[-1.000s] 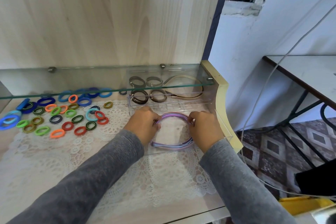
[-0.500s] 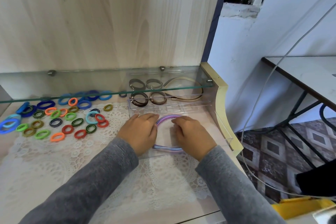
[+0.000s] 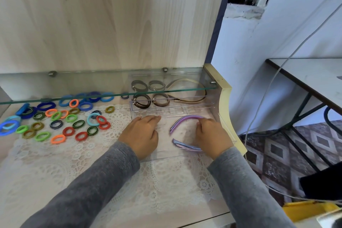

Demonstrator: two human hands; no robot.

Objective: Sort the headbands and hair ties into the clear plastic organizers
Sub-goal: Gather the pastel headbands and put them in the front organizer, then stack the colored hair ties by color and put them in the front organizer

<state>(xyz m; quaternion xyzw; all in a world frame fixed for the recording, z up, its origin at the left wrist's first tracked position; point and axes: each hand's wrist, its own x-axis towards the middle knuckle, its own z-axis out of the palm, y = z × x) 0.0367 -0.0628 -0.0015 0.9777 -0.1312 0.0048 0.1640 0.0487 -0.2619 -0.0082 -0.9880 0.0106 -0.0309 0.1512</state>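
Right hand grips purple headbands in clear organizer; left hand relaxed

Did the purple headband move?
Yes. The purple plastic headband slid right inside the clear plastic organizer, nearer its right wall, away from the left hand.

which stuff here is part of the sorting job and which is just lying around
Job: purple headbands, near clear organizer, far clear organizer, brown hair ties, tan headband, loose coloured hair ties.
Lying about: lace mat, glass shelf, white cable, side table.
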